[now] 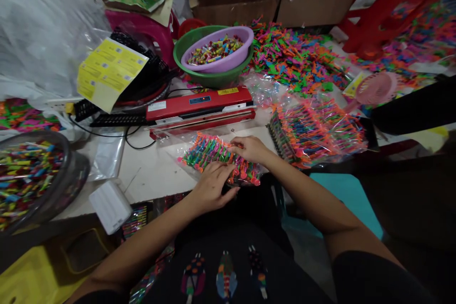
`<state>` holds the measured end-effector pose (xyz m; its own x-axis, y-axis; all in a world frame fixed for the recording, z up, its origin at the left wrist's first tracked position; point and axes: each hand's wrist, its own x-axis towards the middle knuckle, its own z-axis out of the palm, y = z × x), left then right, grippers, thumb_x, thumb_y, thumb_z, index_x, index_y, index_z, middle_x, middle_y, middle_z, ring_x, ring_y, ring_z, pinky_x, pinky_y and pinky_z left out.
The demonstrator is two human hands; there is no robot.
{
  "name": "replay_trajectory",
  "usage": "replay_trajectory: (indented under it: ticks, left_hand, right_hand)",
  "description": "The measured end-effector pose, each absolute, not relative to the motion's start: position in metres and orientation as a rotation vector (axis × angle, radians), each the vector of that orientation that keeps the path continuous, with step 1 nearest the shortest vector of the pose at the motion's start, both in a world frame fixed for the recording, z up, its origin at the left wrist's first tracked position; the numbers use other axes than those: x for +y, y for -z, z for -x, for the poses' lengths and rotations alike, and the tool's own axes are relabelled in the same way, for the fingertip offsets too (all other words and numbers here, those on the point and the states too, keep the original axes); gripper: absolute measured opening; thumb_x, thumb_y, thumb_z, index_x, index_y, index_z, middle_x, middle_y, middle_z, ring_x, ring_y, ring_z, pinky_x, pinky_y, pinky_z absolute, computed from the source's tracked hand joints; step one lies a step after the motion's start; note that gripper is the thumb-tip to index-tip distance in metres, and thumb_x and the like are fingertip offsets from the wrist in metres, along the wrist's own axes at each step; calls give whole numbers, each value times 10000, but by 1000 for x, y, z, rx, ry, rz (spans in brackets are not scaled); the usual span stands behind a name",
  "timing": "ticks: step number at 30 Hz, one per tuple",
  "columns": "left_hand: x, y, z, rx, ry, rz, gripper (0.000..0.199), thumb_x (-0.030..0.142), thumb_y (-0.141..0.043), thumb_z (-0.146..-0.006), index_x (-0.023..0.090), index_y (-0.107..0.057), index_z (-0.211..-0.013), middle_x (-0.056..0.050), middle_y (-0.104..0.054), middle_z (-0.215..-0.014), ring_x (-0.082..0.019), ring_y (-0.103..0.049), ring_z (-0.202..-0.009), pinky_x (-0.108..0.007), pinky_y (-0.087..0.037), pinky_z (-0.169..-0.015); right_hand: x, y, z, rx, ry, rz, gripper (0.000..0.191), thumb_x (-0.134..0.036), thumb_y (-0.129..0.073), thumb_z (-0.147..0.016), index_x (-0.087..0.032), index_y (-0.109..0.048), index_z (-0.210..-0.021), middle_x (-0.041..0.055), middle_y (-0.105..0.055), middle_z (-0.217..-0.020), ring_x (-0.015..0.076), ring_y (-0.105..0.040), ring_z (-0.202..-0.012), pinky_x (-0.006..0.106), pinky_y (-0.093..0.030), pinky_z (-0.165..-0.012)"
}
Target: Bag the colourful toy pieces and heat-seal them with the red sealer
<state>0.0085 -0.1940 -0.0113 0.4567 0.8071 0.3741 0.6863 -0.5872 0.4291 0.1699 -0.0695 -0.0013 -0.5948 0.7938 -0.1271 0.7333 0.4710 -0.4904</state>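
Observation:
A clear plastic bag (210, 149) full of small colourful plastic toys in rows lies at the table's near edge, its loose end toward the sealer. My left hand (213, 185) is on the bag's near side, fingers laid over the top and thumb by the near edge. My right hand (252, 149) holds its right side, thumb and forefinger bent close together on the plastic. Just beyond stands a red heat sealer (199, 103) with a small lit display. To the right, similar filled bags (317, 130) are stacked close to my right forearm.
A purple basin (245, 50) of small coloured pieces sits in a green basin (213, 78). Loose bright plastic parts (295, 57) are heaped behind. A dark tub (76, 175) stands left, near a white box (110, 206). A black cable (133, 145) crosses the table; a turquoise stool (345, 194) stands right.

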Motion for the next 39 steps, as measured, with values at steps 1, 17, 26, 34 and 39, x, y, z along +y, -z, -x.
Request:
replay_trajectory:
  ticks: [1, 17, 26, 34, 39]
  left_hand:
    - [-194, 14, -10, 1330, -827, -2502, 461, 334, -553, -806, 144, -457, -1215, -127, -608, -1054, -251, -529, -1024, -436, -433, -898]
    - [-200, 22, -6, 1410, -793, -2722, 361, 203, -541, -826, 230, -534, -1187, -66, -596, -1179, -249, -484, -1133, -480, -372, -997]
    - [-204, 15, 25, 1564, -1167, -2680, 501, 294, -617, -789, 195, -450, -1250, -125, -546, -1220, -259, -445, -1201, -480, -366, -1017]
    - [-220, 15, 18, 1705, -1085, -2680, 698, 551, -654, -678, 145, -492, -1222, -162, -553, -1200, -322, -453, -1171, -550, -285, -1042]
    - [-200, 33, -6, 1582, -1197, -2672, 478, 468, -613, -760, 144, -553, -1105, -95, -661, -1016, -232, -575, -1000, -516, -258, -1072]
  right_hand:
    - [-69, 2, -171, -2592, -809, 1277, 334, -449, -487, -844, -214, -652, -1015, 30, -692, -921, 162, -614, -826, 223, -383, -686]
    - [-77, 2, -163, -2774, -543, 1275, 359, -378, -314, -929, -184, -595, -1043, 72, -678, -968, 185, -620, -873, 249, -390, -733]
    - [-63, -10, -185, -2423, -1013, 1102, 389, -416, -430, -885, -170, -580, -1148, 76, -619, -1157, 179, -578, -1044, 299, -440, -889]
    - [-71, -31, -177, -2375, -731, 1225, 389, -439, -475, -858, -184, -605, -1120, 80, -629, -1136, 212, -575, -1048, 358, -444, -906]
    - [-82, -21, -156, -2736, -517, 1432, 413, -460, -440, -873, -190, -583, -1151, 97, -633, -1129, 236, -578, -1034, 326, -429, -855]
